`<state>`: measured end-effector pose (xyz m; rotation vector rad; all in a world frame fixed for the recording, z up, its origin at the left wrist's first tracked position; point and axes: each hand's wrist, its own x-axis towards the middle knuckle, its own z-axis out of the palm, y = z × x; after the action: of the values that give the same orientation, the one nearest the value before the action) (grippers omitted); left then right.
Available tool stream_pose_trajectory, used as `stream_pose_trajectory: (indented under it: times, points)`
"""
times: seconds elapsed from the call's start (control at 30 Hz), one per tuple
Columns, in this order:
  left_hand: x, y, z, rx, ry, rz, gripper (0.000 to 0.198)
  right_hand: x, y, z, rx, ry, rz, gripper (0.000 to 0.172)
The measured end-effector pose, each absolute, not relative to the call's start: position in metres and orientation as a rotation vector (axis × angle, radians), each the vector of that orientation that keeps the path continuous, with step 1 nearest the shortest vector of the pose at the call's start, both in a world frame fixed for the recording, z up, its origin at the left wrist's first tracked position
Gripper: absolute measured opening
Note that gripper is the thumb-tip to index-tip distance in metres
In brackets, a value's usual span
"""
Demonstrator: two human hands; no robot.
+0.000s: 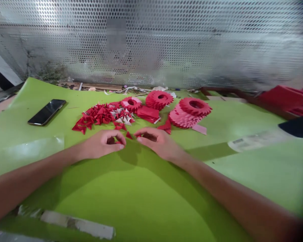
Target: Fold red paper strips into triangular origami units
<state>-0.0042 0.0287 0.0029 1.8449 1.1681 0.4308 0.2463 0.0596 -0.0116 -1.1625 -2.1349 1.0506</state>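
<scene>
My left hand (103, 144) is curled in a pinch, with a bit of red paper showing at its thumb and fingertip. Facing it, my right hand (159, 141) pinches a small red paper piece, mostly hidden by the fingers. A folded red paper triangle (129, 135) lies between the two hands. Just beyond my left hand spreads a pile of folded red triangles (98, 115), with white ones (125, 116) at its right side. A stack of red paper (148, 113) lies behind my right hand.
Ring-shaped pleated paper pieces stand at the back: a small red-and-pink ring (131, 108), a red ring (154, 102) and a taller pink-and-red one (181, 116). A phone (47, 112) lies left on the green tabletop (141, 201). A perforated metal panel (166, 43) rises behind.
</scene>
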Motion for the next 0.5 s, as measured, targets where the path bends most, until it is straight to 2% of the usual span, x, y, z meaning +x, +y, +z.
stream_pose_trajectory:
  times: [0.1,0.23,0.37,0.5]
  points:
    - [-0.010,0.033,0.024,1.787,1.171,0.487,0.024,0.245,0.059,-0.011,-1.204,-2.133,1.054,0.033]
    - [-0.032,0.036,0.073,1.827,1.162,0.814,0.004,0.244,0.059,-0.011,-1.229,-2.200,0.996,0.034]
    - [-0.064,0.026,0.107,1.817,1.252,1.012,0.010,0.242,0.059,-0.012,-1.188,-2.271,0.906,0.034]
    - [-0.100,-0.007,0.096,1.698,1.495,0.951,0.013,0.241,0.059,-0.013,-1.225,-2.277,0.838,0.029]
